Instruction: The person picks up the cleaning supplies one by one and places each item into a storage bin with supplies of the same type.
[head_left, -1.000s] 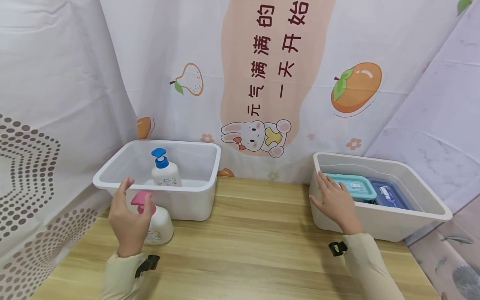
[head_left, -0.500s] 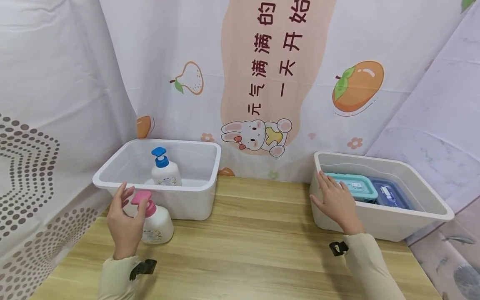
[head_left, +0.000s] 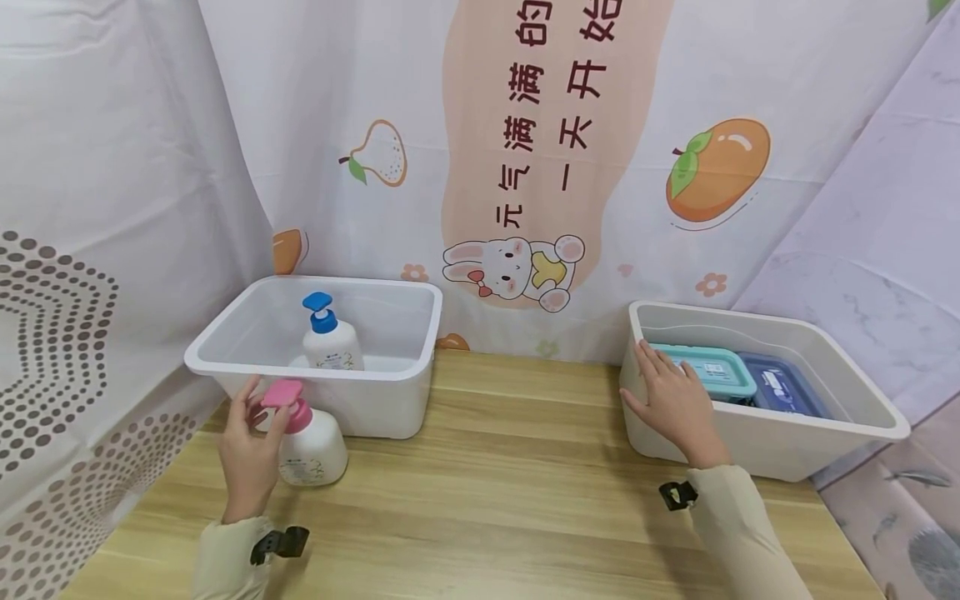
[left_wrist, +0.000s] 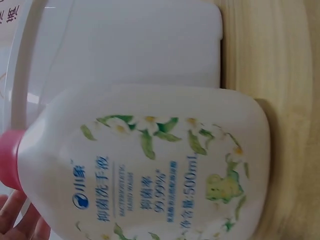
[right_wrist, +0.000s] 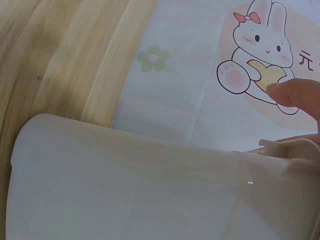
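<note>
A white hand wash bottle [head_left: 311,450] with a pink pump head [head_left: 282,393] stands upright on the table, in front of the left bin. My left hand [head_left: 251,454] is right beside its pump, thumb and fingers bent around the pump head with space between them. In the left wrist view, fingertips [left_wrist: 20,220] show near the pink collar [left_wrist: 10,159], and the label [left_wrist: 165,175] faces the camera. My right hand [head_left: 675,408] rests over the near-left rim of the right bin [head_left: 757,442], fingers extended. Its thumb [right_wrist: 295,95] is apart from the bin wall.
The white left bin [head_left: 375,400] holds a similar bottle with a blue pump [head_left: 332,342]. A teal-lidded box [head_left: 712,371] and a dark blue one [head_left: 780,387] lie in the right bin. Bare wooden table [head_left: 510,467] lies between the bins; a printed curtain [head_left: 420,100] hangs behind.
My left hand has shifted slightly left and its fingers have drawn closer to the pink pump head, uncovering more of the bottle. The bottle and my right hand stay put.
</note>
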